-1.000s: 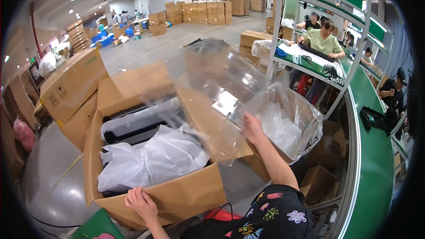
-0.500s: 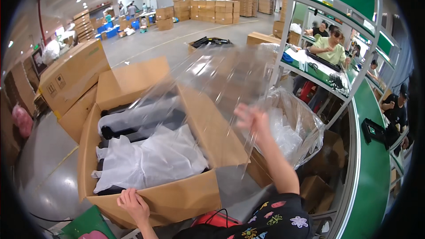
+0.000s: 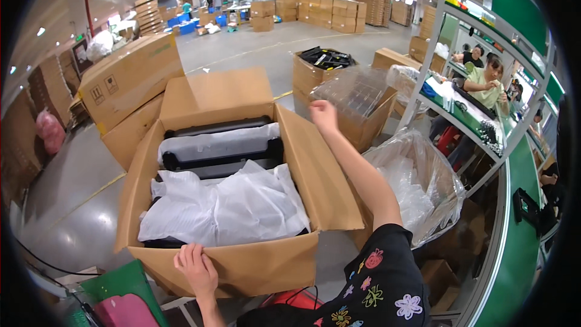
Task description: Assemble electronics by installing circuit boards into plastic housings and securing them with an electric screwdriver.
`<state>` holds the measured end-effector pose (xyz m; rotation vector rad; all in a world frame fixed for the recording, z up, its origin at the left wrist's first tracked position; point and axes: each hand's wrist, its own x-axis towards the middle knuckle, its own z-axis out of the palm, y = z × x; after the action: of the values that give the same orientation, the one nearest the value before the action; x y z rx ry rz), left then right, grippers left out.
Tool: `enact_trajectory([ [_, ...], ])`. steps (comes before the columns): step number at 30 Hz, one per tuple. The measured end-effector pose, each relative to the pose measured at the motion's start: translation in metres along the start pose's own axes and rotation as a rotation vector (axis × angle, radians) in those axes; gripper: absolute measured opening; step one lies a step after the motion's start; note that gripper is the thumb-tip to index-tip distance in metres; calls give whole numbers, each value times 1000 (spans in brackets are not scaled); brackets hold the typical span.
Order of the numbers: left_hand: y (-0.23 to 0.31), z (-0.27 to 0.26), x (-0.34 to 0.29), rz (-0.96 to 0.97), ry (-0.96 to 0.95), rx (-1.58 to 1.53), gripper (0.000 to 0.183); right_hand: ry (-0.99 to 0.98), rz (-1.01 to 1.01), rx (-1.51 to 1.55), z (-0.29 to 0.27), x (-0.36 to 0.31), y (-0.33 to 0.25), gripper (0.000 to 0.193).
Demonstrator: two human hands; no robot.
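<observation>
My left hand (image 3: 196,269) has its fingers curled over the near wall of a large open cardboard box (image 3: 266,269). Inside the box are long black plastic housings (image 3: 230,168), partly covered by white foam sheeting (image 3: 224,203). Reaching out past the box's right flap, my right hand (image 3: 324,116) is closed at the near-left edge of a clear plastic tray (image 3: 354,89) with moulded dividing lines. That tray lies tilted over another open carton (image 3: 369,130). The hand hides the exact point of contact with the tray.
A carton of black parts (image 3: 327,59) stands beyond the tray. To the right are a bag of clear plastic (image 3: 417,188), a metal shelf frame and a green workbench (image 3: 517,266), where other people sit. A tall closed carton (image 3: 130,79) stands at the left.
The clear plastic tray, blurred above the box's right side before, has moved right and down onto the carton. My right hand has closed from spread fingers; the left stays on the box edge.
</observation>
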<state>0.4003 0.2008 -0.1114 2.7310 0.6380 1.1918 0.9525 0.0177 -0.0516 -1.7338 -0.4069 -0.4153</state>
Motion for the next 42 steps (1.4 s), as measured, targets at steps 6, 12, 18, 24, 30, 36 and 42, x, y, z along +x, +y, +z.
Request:
enact_trajectory([
  [6,-3,-26,-3,-100,-123,-55,34,-430,-660,-250,147,-150,-175,27],
  [12,1,-20,-2,-115,-147,-137,44,-775,-630,-450,238,-200,-128,51],
  [18,9,-22,-3,-140,-77,-186,72,-923,-359,-718,268,-225,-102,65],
  [24,9,-19,-6,-192,-63,-207,41,-1057,-285,-831,252,-213,-137,66],
  [30,9,-11,-9,-163,-5,-190,41,-815,-441,-597,183,-127,-281,69],
  [36,27,-34,-7,-162,135,-396,60,-811,-439,95,101,-152,-401,51],
  [42,67,-119,-66,-439,748,-747,80,-1380,-146,665,78,-298,-473,48],
])
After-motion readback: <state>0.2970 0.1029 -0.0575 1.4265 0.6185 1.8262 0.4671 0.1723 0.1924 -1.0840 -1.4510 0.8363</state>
